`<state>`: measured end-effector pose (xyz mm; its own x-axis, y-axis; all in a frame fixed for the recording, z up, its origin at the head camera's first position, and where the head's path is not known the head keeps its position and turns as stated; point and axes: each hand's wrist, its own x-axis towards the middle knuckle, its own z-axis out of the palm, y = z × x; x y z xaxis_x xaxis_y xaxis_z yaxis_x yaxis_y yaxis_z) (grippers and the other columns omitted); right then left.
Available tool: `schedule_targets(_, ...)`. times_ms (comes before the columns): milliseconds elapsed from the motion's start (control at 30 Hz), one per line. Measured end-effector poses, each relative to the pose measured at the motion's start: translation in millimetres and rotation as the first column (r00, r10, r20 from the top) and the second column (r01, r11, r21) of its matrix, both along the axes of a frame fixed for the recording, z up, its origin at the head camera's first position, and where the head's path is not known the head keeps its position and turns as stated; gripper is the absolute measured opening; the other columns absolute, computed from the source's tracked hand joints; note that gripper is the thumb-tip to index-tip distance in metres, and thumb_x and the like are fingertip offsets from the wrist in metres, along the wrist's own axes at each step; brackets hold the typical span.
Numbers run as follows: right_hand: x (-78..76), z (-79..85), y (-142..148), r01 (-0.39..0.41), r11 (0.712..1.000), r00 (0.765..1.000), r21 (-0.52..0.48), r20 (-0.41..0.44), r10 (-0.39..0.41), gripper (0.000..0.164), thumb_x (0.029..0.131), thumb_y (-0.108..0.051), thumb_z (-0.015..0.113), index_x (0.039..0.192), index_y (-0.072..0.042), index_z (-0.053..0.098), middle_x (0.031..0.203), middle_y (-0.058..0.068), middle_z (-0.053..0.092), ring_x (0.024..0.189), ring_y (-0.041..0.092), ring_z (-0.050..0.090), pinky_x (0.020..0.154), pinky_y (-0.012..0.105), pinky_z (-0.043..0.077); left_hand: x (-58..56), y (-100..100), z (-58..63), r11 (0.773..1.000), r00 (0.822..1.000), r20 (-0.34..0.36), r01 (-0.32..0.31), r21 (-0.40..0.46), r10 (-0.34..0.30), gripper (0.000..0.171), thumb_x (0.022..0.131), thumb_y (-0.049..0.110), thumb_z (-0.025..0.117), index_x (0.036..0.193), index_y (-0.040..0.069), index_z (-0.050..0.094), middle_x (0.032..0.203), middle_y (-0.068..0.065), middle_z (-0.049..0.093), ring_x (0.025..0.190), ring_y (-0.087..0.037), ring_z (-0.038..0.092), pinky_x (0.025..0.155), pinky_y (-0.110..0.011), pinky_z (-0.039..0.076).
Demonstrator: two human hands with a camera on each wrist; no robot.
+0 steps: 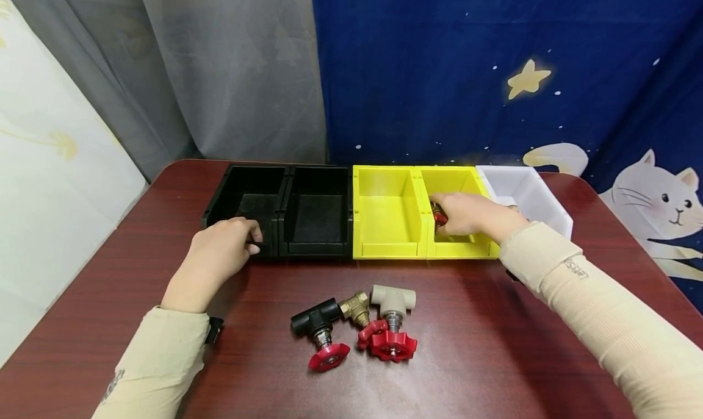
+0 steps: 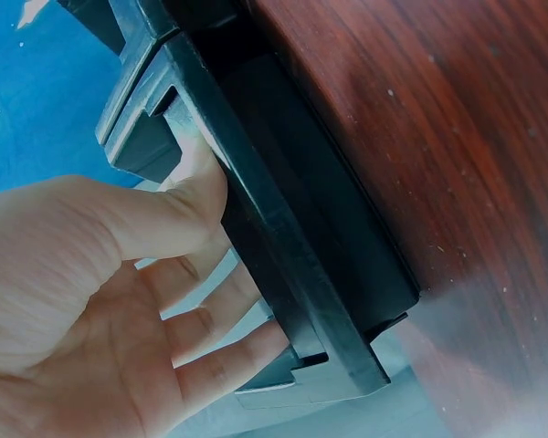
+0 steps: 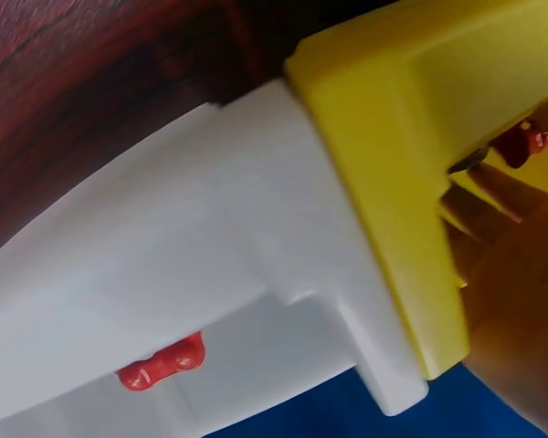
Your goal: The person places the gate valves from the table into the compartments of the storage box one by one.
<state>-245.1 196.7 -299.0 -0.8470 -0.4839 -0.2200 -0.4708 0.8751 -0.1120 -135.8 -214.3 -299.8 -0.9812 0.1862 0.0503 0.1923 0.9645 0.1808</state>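
My left hand (image 1: pixel 222 248) rests at the front rim of the leftmost black bin (image 1: pixel 271 236). In the left wrist view, its thumb (image 2: pixel 196 192) bends against the rim while the loosely extended fingers reach behind it, their tips hidden. My right hand (image 1: pixel 467 213) reaches down into the right-hand yellow bin (image 1: pixel 456 174) and grips a valve (image 1: pixel 439 216) with a red handle and brass-coloured body. Most of that valve is covered by the hand. The right wrist view shows only a bit of its red handle (image 3: pixel 522 143) beside the fingers.
On the table (image 1: pixel 307 394) in front lie a black tee valve (image 1: pixel 318 318), a brass valve (image 1: pixel 357 306) and a beige tee valve (image 1: pixel 393 300), all red-handled. Another black bin (image 1: pixel 318 248) and yellow bin (image 1: pixel 387 251) stand between. The white bin (image 3: pixel 164 255) holds a red-handled piece (image 3: pixel 164 361).
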Motion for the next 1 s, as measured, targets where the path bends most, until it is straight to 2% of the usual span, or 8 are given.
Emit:
schedule_targets(167, 10.2, 2.4, -2.8, 0.007, 0.999, 0.999, 0.048, -0.045, -0.004, 0.071, 0.087, -0.024, 0.071, 0.145, 0.006, 0.043, 0.14, 0.026, 0.051, 0.126, 0.044, 0.051, 0.105, 0.059, 0.037, 0.3, -0.2, -0.3, 1.0, 1.0, 0.001, 0.002, 0.001, -0.002, 0.009, 0.087, 0.01, 0.075, 0.092, 0.01, 0.068, 0.092, -0.008, 0.065, 0.079, -0.026, 0.062, 0.064, -0.049, 0.051)
schedule_targets(300, 17.6, 4.2, -1.3, 0.006, 0.999, 0.997, 0.048, -0.075, -0.002, 0.066, 0.089, -0.024, 0.071, 0.143, 0.005, 0.046, 0.139, 0.026, 0.052, 0.126, 0.044, 0.051, 0.104, 0.059, 0.038, -0.5, 0.0, -0.9, 1.0, 1.0, -0.008, 0.004, 0.004, -0.003, 0.009, 0.087, 0.01, 0.075, 0.091, 0.01, 0.068, 0.091, -0.008, 0.065, 0.079, -0.026, 0.062, 0.064, -0.05, 0.051)
schedule_targets(500, 26.9, 9.9, 5.8, 0.027, 0.999, 0.995, -0.018, -0.098, -0.028, 0.055, 0.093, -0.023, 0.067, 0.14, 0.002, 0.052, 0.139, 0.023, 0.054, 0.127, 0.043, 0.05, 0.104, 0.059, 0.038, -1.0, -0.3, -0.9, 1.0, 1.0, -0.014, 0.004, 0.0, -0.004, 0.008, 0.088, 0.011, 0.075, 0.091, 0.011, 0.068, 0.091, -0.008, 0.065, 0.079, -0.027, 0.062, 0.064, -0.051, 0.051)
schedule_targets(667, 41.2, 17.3, 10.6, 0.064, 0.996, 0.992, -0.067, -0.107, -0.071, 0.049, 0.097, -0.024, 0.063, 0.139, -0.002, 0.053, 0.138, 0.022, 0.054, 0.129, 0.042, 0.049, 0.104, 0.06, 0.037, -0.4, -0.4, 0.3, 1.0, 1.0, -0.014, 0.002, 0.002, -0.002, 0.008, 0.087, 0.01, 0.075, 0.09, 0.01, 0.068, 0.091, -0.008, 0.065, 0.079, -0.027, 0.062, 0.064, -0.051, 0.051)
schedule_targets(833, 57.1, 23.5, 15.3, 0.092, 0.99, 0.987, -0.111, -0.12, -0.105, 0.049, 0.098, -0.028, 0.062, 0.141, -0.004, 0.053, 0.139, 0.023, 0.054, 0.129, 0.042, 0.048, 0.103, 0.062, 0.037, -0.3, -0.4, 0.5, 1.0, 1.0, -0.011, 0.003, 0.001, -0.003, 0.008, 0.087, 0.01, 0.075, 0.091, 0.01, 0.068, 0.092, -0.008, 0.066, 0.079, -0.027, 0.062, 0.064, -0.051, 0.051)
schedule_targets(1000, 67.1, 28.2, 25.1, 0.099, 0.972, 0.984, -0.211, -0.123, -0.127, 0.049, 0.1, -0.027, 0.06, 0.142, -0.004, 0.051, 0.14, 0.024, 0.052, 0.128, 0.044, 0.049, 0.104, 0.061, 0.036, -0.2, 0.7, 0.3, 1.0, 1.0, -0.013, 0.006, 0.002, -0.006, 0.008, 0.088, 0.01, 0.075, 0.092, 0.01, 0.068, 0.093, -0.009, 0.065, 0.08, -0.027, 0.062, 0.065, -0.051, 0.052)
